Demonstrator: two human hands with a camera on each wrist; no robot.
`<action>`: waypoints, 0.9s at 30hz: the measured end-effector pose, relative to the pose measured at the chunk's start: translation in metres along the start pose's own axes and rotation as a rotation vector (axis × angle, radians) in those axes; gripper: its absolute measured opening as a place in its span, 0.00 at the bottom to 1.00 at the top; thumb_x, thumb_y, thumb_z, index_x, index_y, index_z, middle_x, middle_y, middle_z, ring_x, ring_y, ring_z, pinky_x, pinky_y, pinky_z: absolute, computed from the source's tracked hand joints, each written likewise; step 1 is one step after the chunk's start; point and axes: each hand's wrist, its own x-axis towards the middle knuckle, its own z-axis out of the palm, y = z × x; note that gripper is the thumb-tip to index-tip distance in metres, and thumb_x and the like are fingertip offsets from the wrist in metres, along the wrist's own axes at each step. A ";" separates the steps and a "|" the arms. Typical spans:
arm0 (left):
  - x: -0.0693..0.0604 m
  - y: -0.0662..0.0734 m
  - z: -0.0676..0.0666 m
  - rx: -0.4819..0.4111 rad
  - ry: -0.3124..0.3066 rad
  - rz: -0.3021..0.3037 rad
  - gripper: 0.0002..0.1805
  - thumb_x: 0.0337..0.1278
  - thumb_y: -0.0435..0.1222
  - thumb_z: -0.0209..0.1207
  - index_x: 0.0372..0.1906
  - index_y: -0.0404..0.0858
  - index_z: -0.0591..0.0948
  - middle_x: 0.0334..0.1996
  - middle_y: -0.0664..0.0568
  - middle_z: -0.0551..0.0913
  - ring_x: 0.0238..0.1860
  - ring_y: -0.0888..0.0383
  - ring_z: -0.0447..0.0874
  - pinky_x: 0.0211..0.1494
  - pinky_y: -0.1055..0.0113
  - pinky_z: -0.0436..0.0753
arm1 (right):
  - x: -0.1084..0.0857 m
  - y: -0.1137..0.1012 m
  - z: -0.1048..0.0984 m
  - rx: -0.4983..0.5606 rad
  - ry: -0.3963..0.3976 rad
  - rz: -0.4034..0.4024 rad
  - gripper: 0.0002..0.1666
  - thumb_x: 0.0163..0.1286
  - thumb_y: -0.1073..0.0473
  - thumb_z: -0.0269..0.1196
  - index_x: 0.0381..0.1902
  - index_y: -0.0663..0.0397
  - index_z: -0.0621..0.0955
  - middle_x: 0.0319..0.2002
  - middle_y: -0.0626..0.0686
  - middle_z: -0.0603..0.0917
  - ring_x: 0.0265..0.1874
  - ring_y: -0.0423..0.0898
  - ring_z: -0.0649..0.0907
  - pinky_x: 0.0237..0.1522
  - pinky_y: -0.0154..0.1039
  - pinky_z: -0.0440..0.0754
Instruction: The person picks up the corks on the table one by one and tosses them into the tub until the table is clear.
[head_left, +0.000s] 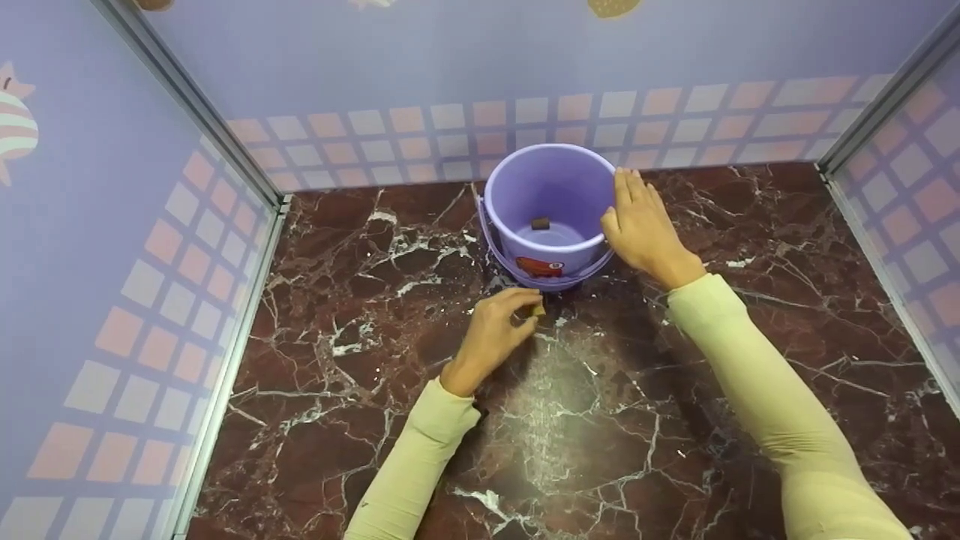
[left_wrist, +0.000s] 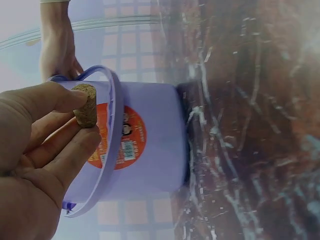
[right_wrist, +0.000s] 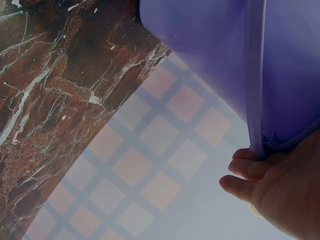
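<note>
A lilac plastic bucket (head_left: 553,184) stands upright on the dark red marbled surface, close to the back wall. Its handle (left_wrist: 102,180) hangs down at the front, across a round red sticker (left_wrist: 134,137). My left hand (head_left: 491,330) is just in front of the bucket and pinches a tapered cork stopper (left_wrist: 87,106) between thumb and fingertips. My right hand (head_left: 643,225) rests against the bucket's right side at the rim, its fingers extended. In the right wrist view those fingers (right_wrist: 245,170) touch the bucket near the handle's end. Inside, a small brown cork (head_left: 541,223) lies on the bottom.
A lilac back wall (head_left: 420,67) with pink and white squares rises right behind the bucket. Similar panels stand at the left (head_left: 90,247) and right (head_left: 922,180), meeting the marbled surface (head_left: 360,420) along metal strips.
</note>
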 end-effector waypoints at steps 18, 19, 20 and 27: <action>0.036 0.015 -0.025 -0.030 0.111 0.054 0.17 0.53 0.20 0.72 0.50 0.26 0.89 0.52 0.39 0.89 0.53 0.44 0.90 0.66 0.67 0.82 | 0.001 0.000 0.000 0.004 -0.011 -0.001 0.42 0.80 0.55 0.43 0.82 0.77 0.48 0.81 0.76 0.50 0.83 0.67 0.48 0.84 0.55 0.38; 0.037 0.016 -0.026 -0.026 0.111 0.054 0.17 0.53 0.20 0.72 0.50 0.27 0.89 0.52 0.39 0.89 0.53 0.44 0.90 0.66 0.67 0.82 | 0.001 0.000 0.000 0.003 -0.013 -0.002 0.42 0.80 0.55 0.43 0.82 0.77 0.49 0.81 0.76 0.50 0.83 0.67 0.48 0.84 0.56 0.38; 0.038 0.017 -0.027 -0.025 0.110 0.053 0.17 0.54 0.20 0.73 0.50 0.27 0.89 0.52 0.39 0.89 0.53 0.44 0.90 0.66 0.67 0.82 | 0.001 0.000 0.000 0.003 -0.014 -0.003 0.42 0.80 0.55 0.43 0.82 0.77 0.49 0.81 0.76 0.50 0.83 0.67 0.48 0.84 0.56 0.38; 0.044 0.023 -0.034 -0.016 0.112 0.047 0.17 0.54 0.21 0.73 0.50 0.27 0.89 0.52 0.39 0.89 0.54 0.45 0.90 0.66 0.68 0.82 | 0.000 0.000 0.000 0.004 -0.010 -0.006 0.42 0.80 0.55 0.42 0.81 0.78 0.48 0.81 0.76 0.50 0.83 0.68 0.48 0.84 0.57 0.38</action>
